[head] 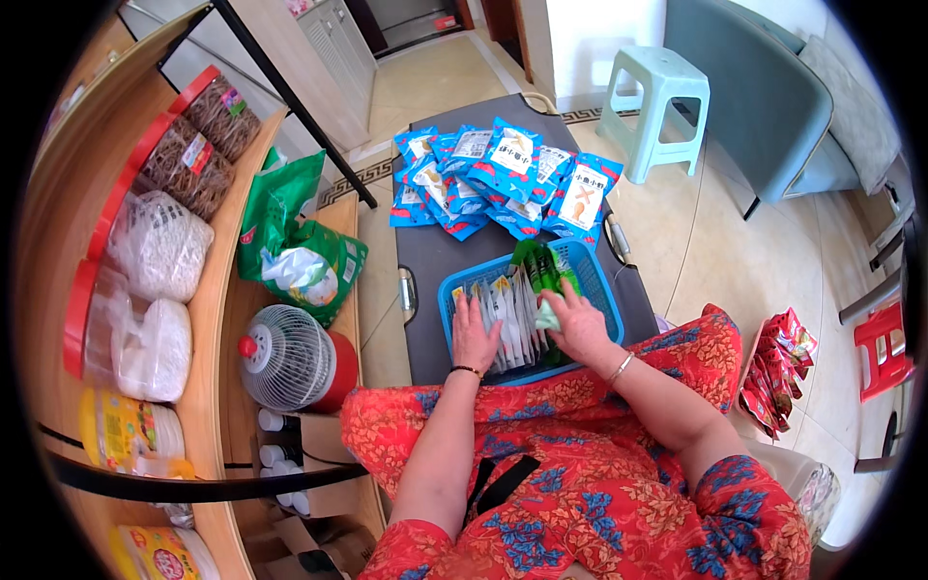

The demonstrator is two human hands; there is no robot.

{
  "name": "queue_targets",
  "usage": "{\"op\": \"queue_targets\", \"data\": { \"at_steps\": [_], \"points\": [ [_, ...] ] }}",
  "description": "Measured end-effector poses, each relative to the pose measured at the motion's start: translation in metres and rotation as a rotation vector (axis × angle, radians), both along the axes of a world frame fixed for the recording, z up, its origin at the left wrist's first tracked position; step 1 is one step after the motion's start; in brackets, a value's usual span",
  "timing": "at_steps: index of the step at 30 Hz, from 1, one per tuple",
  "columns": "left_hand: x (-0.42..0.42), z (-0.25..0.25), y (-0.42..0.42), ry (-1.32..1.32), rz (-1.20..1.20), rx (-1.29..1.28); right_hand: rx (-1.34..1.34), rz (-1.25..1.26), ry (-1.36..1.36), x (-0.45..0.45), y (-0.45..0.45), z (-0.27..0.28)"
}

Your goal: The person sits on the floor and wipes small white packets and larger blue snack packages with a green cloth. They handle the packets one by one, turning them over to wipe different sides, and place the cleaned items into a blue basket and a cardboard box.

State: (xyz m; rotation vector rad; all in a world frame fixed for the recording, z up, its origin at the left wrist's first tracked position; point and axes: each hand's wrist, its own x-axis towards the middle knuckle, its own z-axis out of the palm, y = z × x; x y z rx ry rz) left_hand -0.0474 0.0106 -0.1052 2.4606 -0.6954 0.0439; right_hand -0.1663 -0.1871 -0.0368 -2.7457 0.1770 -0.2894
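A blue plastic basket [611,301] sits before me on a dark grey folding table [428,254]. White flat packets [510,319] stand on edge in a row inside it, with glossy green packets [540,264] towards the far right. My left hand [475,337] rests against the left end of the white row, fingers apart and holding nothing. Over the right part of the basket, my right hand [580,322] reaches to the green packets. A small pale green item [547,317], of unclear kind, is held at its thumb side.
Blue snack bags [507,174] are heaped behind the basket. Wooden shelving [206,355] on the left holds red-lidded jars [188,163], a green bag [304,254] and a small caged fan [290,359]. To the right are a plastic stool [656,109] and red packets [776,373].
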Motion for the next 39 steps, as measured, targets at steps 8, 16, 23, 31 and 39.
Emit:
{"op": "queue_targets", "data": {
  "at_steps": [8,16,23,31,39],
  "points": [
    [-0.022,0.019,-0.006,-0.256,0.029,0.029,0.179,-0.251,0.069,0.008,-0.044,-0.020],
    [-0.072,0.021,-0.051,-0.127,-0.313,0.166,0.349,0.031,-0.100,-0.001,-0.009,-0.009],
    [-0.067,0.014,-0.040,-0.169,-0.330,0.249,0.296,-0.268,0.056,0.003,-0.039,-0.022],
    [-0.066,0.017,-0.029,-0.149,-0.315,0.220,0.182,-0.073,-0.009,-0.009,-0.002,-0.011],
    [-0.043,0.025,-0.009,-0.177,-0.160,0.008,0.647,-0.384,-0.173,0.004,-0.052,-0.008]
  ]
}}
